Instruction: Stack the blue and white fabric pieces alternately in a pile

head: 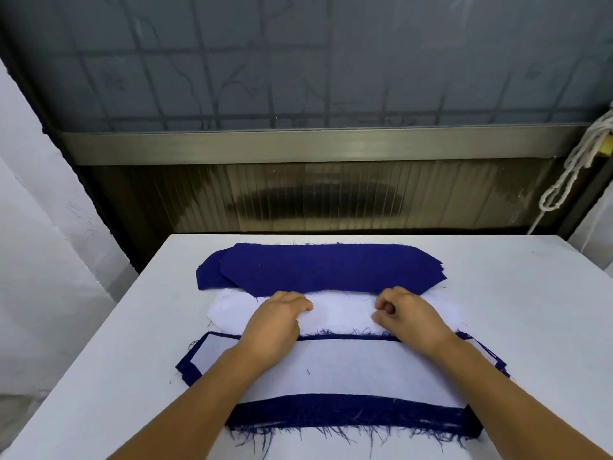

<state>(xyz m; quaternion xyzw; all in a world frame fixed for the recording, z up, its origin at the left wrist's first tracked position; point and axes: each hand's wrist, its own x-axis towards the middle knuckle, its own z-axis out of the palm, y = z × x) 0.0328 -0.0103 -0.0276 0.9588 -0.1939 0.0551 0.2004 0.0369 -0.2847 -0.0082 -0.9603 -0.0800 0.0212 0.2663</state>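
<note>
Both hands reach forward over the pile nearest the person and rest on the white pieces [335,312] that lie in the middle of the surface [517,293]. The left hand [277,322] has its fingers curled down onto the white cloth, with the fingertips tucked under so it looks like a pinch on the top sheet, though the grip itself is hidden. The right hand [406,315] is likewise curled, thumb and forefinger drawn together at the cloth's near edge, seemingly nipping it. Just beyond the fingers lies the heap of blue pieces [318,268], several layers fanned slightly at the left end, its near edge overlapping the white ones. Under the wrists and forearms sits the finished pile [348,373]: a white piece on top, with blue borders showing all round it and frayed blue threads along the near edge, so layers of both colours are already in place. Judging by this, the work is partly done. Since white tops the pile, a blue piece would seem due next, yet the hands are on white. Both supplies still hold cloth, so a good deal is left.
</note>
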